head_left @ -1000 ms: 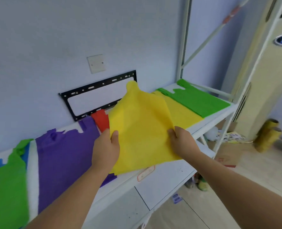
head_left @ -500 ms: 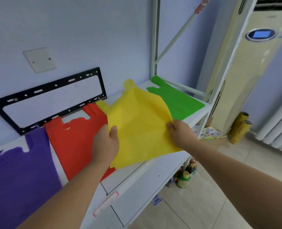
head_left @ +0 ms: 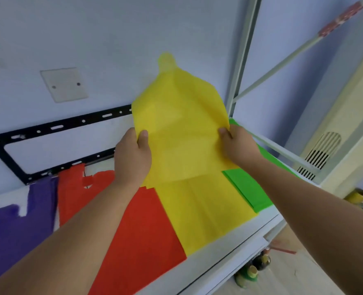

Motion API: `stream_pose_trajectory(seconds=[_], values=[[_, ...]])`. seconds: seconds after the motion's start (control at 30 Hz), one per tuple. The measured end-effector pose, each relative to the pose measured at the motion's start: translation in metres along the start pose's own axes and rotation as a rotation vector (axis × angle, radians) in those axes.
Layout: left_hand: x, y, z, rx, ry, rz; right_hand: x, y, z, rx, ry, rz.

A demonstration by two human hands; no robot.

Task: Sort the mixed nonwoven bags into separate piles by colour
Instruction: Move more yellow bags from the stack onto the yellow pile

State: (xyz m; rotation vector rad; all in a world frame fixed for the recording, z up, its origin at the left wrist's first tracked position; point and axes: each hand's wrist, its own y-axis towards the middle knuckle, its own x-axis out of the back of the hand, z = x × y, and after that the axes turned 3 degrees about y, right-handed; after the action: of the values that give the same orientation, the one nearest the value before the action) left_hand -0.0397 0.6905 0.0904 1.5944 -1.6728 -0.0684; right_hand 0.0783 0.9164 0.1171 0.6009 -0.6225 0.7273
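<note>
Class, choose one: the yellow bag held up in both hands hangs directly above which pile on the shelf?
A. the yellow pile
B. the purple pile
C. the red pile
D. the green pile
A: the yellow bag, gripped by the left hand and right hand, hangs over the yellow pile, between the red pile and green pile.

A yellow bag (head_left: 180,128) is held up over a yellow pile (head_left: 206,211), with red (head_left: 146,235), purple (head_left: 16,228) and green (head_left: 246,188) piles on the white shelf (head_left: 236,250).
</note>
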Motion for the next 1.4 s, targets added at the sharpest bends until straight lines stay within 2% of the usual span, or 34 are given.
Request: stream_pose_trajectory(seconds=[0.07, 0.13, 0.27, 0.37, 0.63, 0.77, 0.9, 0.97, 1.07, 1.17, 1.3, 1.4], values=[[-0.013, -0.008, 0.004, 0.04, 0.012, 0.005, -0.004, 0.008, -0.014, -0.03, 0.051, 0.039], [-0.033, -0.028, 0.017, 0.154, 0.042, 0.086, -0.013, 0.009, -0.04, -0.13, 0.075, 0.156], [-0.072, -0.078, 0.039, 0.467, 0.11, 0.404, -0.031, -0.005, -0.106, -0.321, -0.03, 0.464], [-0.087, -0.101, 0.039, 0.551, 0.19, 0.574, -0.039, -0.01, -0.137, -0.324, -0.075, 0.555], [-0.089, -0.111, 0.02, 0.627, 0.338, 0.56, -0.035, -0.008, -0.147, -0.274, -0.026, 0.588], [-0.089, -0.113, 0.017, 0.675, 0.293, 0.558, -0.033, -0.009, -0.147, -0.25, -0.041, 0.596], [-0.09, -0.107, 0.016, 0.673, 0.305, 0.587, -0.028, -0.01, -0.146, -0.219, -0.068, 0.579], [-0.093, -0.107, 0.012, 0.662, 0.35, 0.525, -0.025, -0.012, -0.145, -0.182, -0.1, 0.558], [-0.097, -0.119, 0.001, 0.477, 0.607, 0.393, -0.023, -0.013, -0.144, -0.128, -0.17, 0.572], [-0.102, -0.126, -0.008, 0.294, 0.679, 0.497, -0.021, -0.015, -0.142, -0.086, -0.251, 0.595], [-0.093, -0.126, -0.003, 0.3, 0.672, 0.684, -0.018, -0.016, -0.134, 0.061, -0.386, 0.544], [-0.065, -0.131, -0.003, 0.309, 0.702, 0.647, -0.028, -0.016, -0.117, 0.217, -0.42, 0.53]])
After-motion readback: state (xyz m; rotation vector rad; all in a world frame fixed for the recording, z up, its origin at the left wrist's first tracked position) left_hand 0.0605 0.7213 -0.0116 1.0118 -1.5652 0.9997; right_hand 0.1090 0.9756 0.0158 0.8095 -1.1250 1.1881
